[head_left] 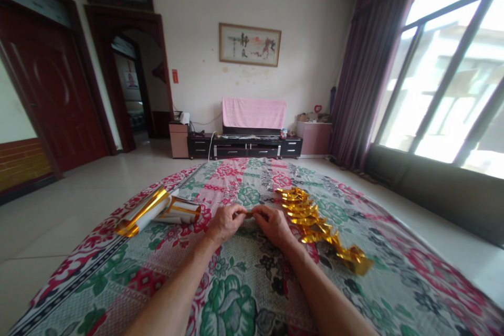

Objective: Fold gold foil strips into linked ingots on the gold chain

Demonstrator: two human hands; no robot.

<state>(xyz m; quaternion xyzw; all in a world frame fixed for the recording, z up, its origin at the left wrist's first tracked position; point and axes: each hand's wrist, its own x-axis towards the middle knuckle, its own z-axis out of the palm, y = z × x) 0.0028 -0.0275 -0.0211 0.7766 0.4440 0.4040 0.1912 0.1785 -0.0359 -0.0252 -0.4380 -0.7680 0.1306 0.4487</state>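
My left hand [227, 223] and my right hand [272, 223] meet near the middle of the flowered cloth, fingertips pinched. Between them they hold a small strip of gold foil [249, 214], mostly covered by the fingers. Right of my right hand lies a row of several folded gold foil pieces [305, 212], running toward the lower right. To the left of my left hand rest curled sheets of gold and silver foil [147, 211], partly rolled and overlapping.
A flowered cloth [228, 302] covers the broad surface under my arms. Beyond it stand a black low cabinet [255, 149] with a pink towel [254, 114] above. A window [444, 73] and a purple curtain [366, 63] are at right, a red door [53, 79] at left.
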